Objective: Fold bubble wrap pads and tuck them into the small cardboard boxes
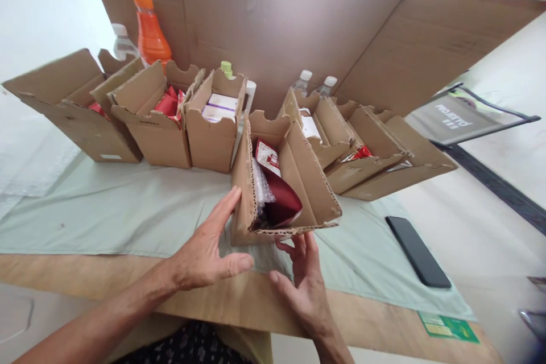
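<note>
An open cardboard box (311, 182) stands near the table's front, tilted toward me. Inside it lie a dark red packet (281, 199), a small red-and-white sachet (268, 157) and some bubble wrap (261, 187). My left hand (209, 250) is open, its fingers flat against the box's left wall. My right hand (303, 276) is below the box's front edge, fingers curled up under the bottom, touching it. Neither hand holds anything else.
Several more open cardboard boxes (157, 125) stand in a row behind, with packets in them. An orange bottle (150, 31) and clear bottles (303, 81) stand before a big cardboard sheet (298, 17). A black phone (417, 250) lies on the pale cloth (111, 210).
</note>
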